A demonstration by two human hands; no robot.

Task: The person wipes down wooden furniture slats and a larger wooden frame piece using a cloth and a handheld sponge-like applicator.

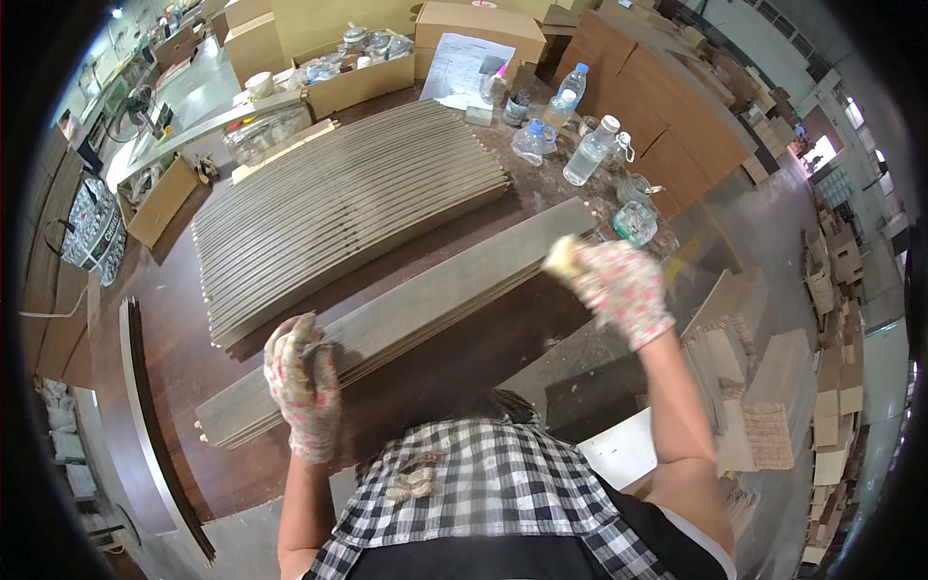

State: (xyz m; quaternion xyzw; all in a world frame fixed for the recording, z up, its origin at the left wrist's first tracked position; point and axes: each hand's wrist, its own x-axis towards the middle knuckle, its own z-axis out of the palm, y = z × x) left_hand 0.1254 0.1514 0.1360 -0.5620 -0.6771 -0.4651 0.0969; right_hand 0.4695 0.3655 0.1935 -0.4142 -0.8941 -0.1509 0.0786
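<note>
A worker in a checked apron [503, 474] leans over a cluttered worktop [474, 356], where a low stack of long grey boards [435, 292] lies directly in front of the body — its long axis slanting from the near left up to the far right. The gloved left hand [302, 387] is the one more plainly over the stack, set a little in from the near-left end, its fingers bent about a small dark piece [324, 356]; from this spot in the room, I cannot tell whether that piece is firmly gripped or only touched. The gloved right hand [623, 290] is at the opposite end, its grip closed on a pale, yellowish pad [563, 257] at the stack's near edge — whether pad and wood touch is hard to say. From the right grip, the length of the boards runs away leftward and back toward the body; from the left, most of it runs right and outward, so the two hands bracket the greater part of the stack. Just beyond, a wide, ribbed row of boards [348, 215] lies at much the same slant, plastic bottles [592, 151] stand past the far-right end, and a narrow strip [157, 440] lies apart at the left.
</note>
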